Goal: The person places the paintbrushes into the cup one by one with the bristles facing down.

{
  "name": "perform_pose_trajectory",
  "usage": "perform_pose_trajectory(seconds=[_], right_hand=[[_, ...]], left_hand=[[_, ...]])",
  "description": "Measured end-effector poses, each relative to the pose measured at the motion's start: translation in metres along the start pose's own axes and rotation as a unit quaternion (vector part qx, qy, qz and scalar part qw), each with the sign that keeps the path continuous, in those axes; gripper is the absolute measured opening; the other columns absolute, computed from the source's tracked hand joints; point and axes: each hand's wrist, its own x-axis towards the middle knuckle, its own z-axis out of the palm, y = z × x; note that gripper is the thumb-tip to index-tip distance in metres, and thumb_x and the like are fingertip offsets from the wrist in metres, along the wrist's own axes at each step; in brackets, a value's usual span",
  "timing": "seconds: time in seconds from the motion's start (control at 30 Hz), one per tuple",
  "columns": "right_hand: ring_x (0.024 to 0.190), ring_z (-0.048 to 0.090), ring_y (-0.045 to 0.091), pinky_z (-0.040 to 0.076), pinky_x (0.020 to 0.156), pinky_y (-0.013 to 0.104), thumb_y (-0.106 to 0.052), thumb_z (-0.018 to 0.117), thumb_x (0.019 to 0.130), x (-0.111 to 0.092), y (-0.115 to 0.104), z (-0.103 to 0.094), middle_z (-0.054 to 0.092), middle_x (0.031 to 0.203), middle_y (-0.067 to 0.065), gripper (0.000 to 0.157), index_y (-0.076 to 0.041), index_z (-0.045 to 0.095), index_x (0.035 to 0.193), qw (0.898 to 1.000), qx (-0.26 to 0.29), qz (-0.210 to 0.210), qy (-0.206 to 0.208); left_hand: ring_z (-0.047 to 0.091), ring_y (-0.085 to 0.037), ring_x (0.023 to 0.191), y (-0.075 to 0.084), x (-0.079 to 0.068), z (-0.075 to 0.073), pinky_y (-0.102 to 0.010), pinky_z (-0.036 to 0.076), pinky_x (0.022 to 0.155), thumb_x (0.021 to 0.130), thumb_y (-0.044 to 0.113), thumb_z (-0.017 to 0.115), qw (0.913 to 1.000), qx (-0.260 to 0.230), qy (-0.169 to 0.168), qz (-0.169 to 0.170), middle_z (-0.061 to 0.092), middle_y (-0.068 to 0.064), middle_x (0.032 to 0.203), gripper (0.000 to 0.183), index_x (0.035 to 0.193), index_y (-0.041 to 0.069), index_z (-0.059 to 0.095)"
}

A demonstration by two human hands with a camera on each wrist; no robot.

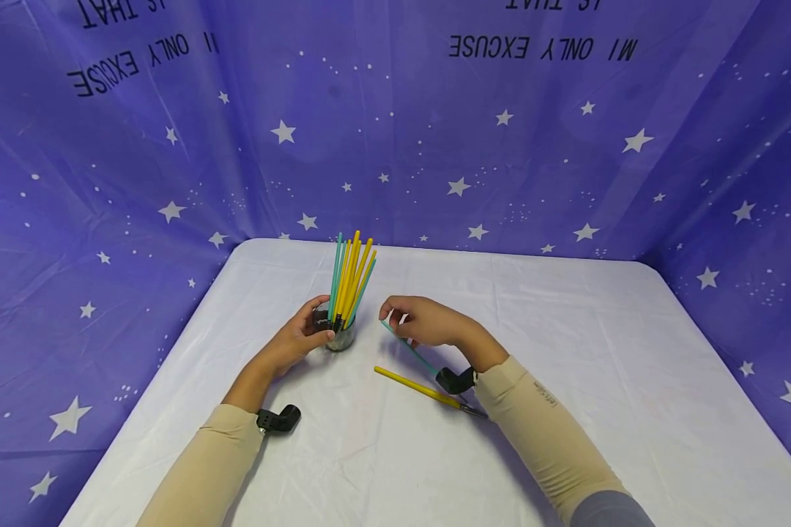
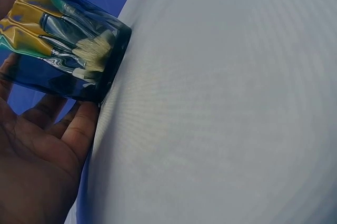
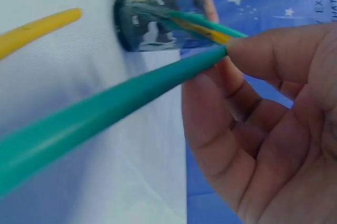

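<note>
On the table stands a bluish see-through glass (image 1: 341, 338) with several paintbrushes (image 1: 351, 282) in it, yellow and teal handles up. Their bristles (image 2: 96, 52) lie at its bottom in the left wrist view. My left hand (image 1: 298, 338) grips the glass from its left side, thumb near the front. To the right of it, my right hand (image 1: 428, 320) pinches one end of a teal paintbrush (image 3: 121, 97) between thumb and fingertips. The brush slants down toward my wrist in the head view, its far end hidden behind the wrist camera.
A yellow paintbrush (image 1: 415, 384) lies on the white-covered table (image 1: 567, 329), just below my right hand, its metal end by the right sleeve. Purple star-printed cloth (image 1: 382, 146) hangs behind the table and along both sides. Black cameras sit on both wrists.
</note>
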Motion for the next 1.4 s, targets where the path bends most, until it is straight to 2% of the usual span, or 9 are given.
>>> perform_pose_trajectory(seconds=[0.1, 0.17, 0.47, 0.57, 0.7, 0.77, 1.0, 1.1, 1.4], right_hand=[[0.074, 0.056, 0.024, 0.054, 0.072, 0.052, -0.002, 0.049, 0.097, -0.003, -0.005, -0.004, 0.056, 0.096, 0.009, 0.025, -0.01, 0.056, 0.12, 0.999, 0.024, 0.001, 0.026], [0.076, 0.057, 0.026, 0.055, 0.071, 0.049, -0.003, 0.05, 0.097, -0.004, -0.007, -0.006, 0.056, 0.097, 0.01, 0.025, -0.012, 0.055, 0.12, 0.998, 0.042, 0.001, 0.045], [0.083, 0.059, 0.026, 0.055, 0.066, 0.039, -0.002, 0.051, 0.097, -0.004, -0.012, -0.01, 0.056, 0.101, 0.013, 0.025, -0.01, 0.053, 0.12, 0.987, 0.111, -0.017, 0.111], [0.084, 0.059, 0.025, 0.055, 0.068, 0.042, -0.002, 0.051, 0.097, -0.003, -0.012, -0.01, 0.056, 0.101, 0.012, 0.024, -0.009, 0.053, 0.12, 0.984, 0.128, -0.015, 0.121], [0.084, 0.058, 0.025, 0.054, 0.075, 0.055, -0.002, 0.051, 0.097, -0.003, -0.012, -0.01, 0.057, 0.101, 0.011, 0.023, -0.008, 0.053, 0.119, 0.981, 0.146, -0.014, 0.127], [0.085, 0.058, 0.025, 0.052, 0.076, 0.058, -0.002, 0.051, 0.097, -0.003, -0.013, -0.009, 0.057, 0.101, 0.011, 0.023, -0.008, 0.053, 0.119, 0.98, 0.149, -0.016, 0.128], [0.085, 0.058, 0.025, 0.055, 0.069, 0.045, 0.0, 0.05, 0.098, -0.002, -0.016, -0.01, 0.055, 0.104, 0.019, 0.022, -0.006, 0.051, 0.119, 0.977, 0.152, -0.035, 0.146], [0.085, 0.058, 0.025, 0.055, 0.068, 0.041, 0.001, 0.05, 0.097, -0.001, -0.018, -0.011, 0.054, 0.106, 0.022, 0.024, -0.006, 0.05, 0.12, 0.972, 0.164, -0.044, 0.162], [0.087, 0.059, 0.023, 0.057, 0.069, 0.041, 0.005, 0.051, 0.095, 0.005, -0.027, -0.013, 0.054, 0.102, 0.012, 0.029, -0.001, 0.047, 0.123, 0.946, 0.211, -0.072, 0.234]], left_hand=[[0.042, -0.04, 0.131, 0.0, 0.0, 0.0, -0.025, 0.043, 0.096, 0.094, 0.004, 0.063, 1.0, 0.002, -0.001, 0.002, 0.04, -0.031, 0.143, 0.076, 0.156, 0.011, 0.021], [0.042, -0.04, 0.131, 0.001, 0.0, 0.0, -0.026, 0.043, 0.097, 0.094, 0.004, 0.063, 1.0, 0.005, -0.003, 0.002, 0.04, -0.031, 0.143, 0.076, 0.156, 0.011, 0.02], [0.041, -0.041, 0.132, -0.002, 0.0, -0.001, -0.027, 0.043, 0.098, 0.095, 0.005, 0.064, 1.0, 0.007, -0.004, 0.002, 0.039, -0.03, 0.145, 0.075, 0.156, 0.011, 0.021], [0.041, -0.041, 0.133, -0.002, 0.0, -0.001, -0.029, 0.043, 0.098, 0.095, 0.006, 0.064, 1.0, 0.008, -0.005, 0.0, 0.039, -0.03, 0.145, 0.075, 0.156, 0.011, 0.021], [0.04, -0.041, 0.134, -0.001, 0.0, -0.001, -0.031, 0.042, 0.1, 0.095, 0.006, 0.064, 1.0, 0.006, -0.007, 0.0, 0.039, -0.03, 0.146, 0.075, 0.156, 0.011, 0.02], [0.039, -0.042, 0.134, -0.001, 0.0, -0.001, -0.032, 0.042, 0.1, 0.095, 0.006, 0.063, 1.0, 0.004, -0.008, 0.0, 0.038, -0.031, 0.146, 0.075, 0.156, 0.011, 0.02], [0.04, -0.042, 0.134, -0.001, 0.0, -0.001, -0.029, 0.043, 0.098, 0.095, 0.004, 0.063, 1.0, 0.001, -0.007, 0.004, 0.038, -0.031, 0.146, 0.074, 0.156, 0.011, 0.02], [0.04, -0.042, 0.133, -0.001, 0.0, -0.001, -0.028, 0.043, 0.098, 0.095, 0.003, 0.062, 1.0, -0.001, -0.006, 0.006, 0.039, -0.031, 0.145, 0.074, 0.156, 0.01, 0.02], [0.041, -0.041, 0.132, 0.0, 0.0, -0.001, -0.027, 0.044, 0.096, 0.094, 0.004, 0.063, 1.0, 0.004, -0.003, 0.005, 0.04, -0.031, 0.144, 0.075, 0.156, 0.011, 0.021]])
